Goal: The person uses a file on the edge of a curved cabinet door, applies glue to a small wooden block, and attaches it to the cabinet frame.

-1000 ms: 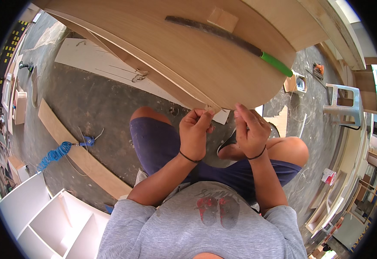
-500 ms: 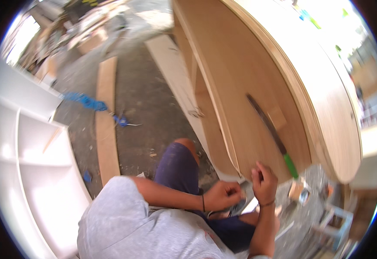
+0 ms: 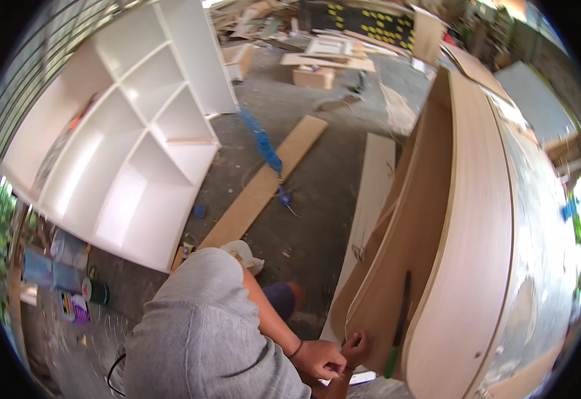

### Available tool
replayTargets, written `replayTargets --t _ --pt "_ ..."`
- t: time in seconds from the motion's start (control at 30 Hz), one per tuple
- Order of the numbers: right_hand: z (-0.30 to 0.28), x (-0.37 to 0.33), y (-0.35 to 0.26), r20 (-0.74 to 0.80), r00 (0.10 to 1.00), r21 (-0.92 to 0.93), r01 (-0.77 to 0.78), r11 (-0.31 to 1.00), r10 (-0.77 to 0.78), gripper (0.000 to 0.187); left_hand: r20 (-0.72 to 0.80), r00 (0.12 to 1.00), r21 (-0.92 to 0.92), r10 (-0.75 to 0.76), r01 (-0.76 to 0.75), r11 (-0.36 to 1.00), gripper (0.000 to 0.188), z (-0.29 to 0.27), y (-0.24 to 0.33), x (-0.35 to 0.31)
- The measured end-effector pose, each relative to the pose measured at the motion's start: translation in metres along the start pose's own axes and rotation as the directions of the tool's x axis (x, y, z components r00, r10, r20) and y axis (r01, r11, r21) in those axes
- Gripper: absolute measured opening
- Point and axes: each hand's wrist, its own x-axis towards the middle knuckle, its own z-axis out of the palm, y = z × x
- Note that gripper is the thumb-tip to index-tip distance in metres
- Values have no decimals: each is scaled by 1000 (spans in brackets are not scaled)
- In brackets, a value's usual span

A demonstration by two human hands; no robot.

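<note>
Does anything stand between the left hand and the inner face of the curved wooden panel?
Yes: in this view the right hand sits between the left hand and the curved wooden panel. The green-handled tool lies farther right, outside that gap.

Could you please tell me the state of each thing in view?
Wooden unit: open along one side.
Left hand: fingers curled; contents unclear.
Right hand: fingers bent, near the unit's edge; grip unclear.
Green-handled tool: unheld, resting on the unit.
White shelf unit: open-fronted.
Plank: lying flat.
Blue hose: coiled, partly over the plank.
White panel: lying flat.
</note>
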Motion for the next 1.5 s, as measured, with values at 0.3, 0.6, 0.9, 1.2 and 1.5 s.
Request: replayTargets --t 0.3,0.6,0.9,1.2,1.5 --pt "-91 -55 -10 608 757 89 -363 927 238 20 -705 664 118 -249 455 882 18 -84 116 -154" --pt "-122 -5 -44 950 290 70 178 981 -120 24 -942 -321 -311 -101 717 624 12 20 176 -343" --pt "-116 52 -162 972 203 -93 -124 988 117 17 -299 -946 -825 -125 190 533 21 242 237 -420" --pt "-48 -34 -376 970 90 223 60 973 -228 22 135 -977 -757 -163 -208 619 22 306 229 -451" --pt "31 -268 -602 756 -377 630 199 751 -534 23 383 -912 -713 -144 -391 581 23 323 187 -564"
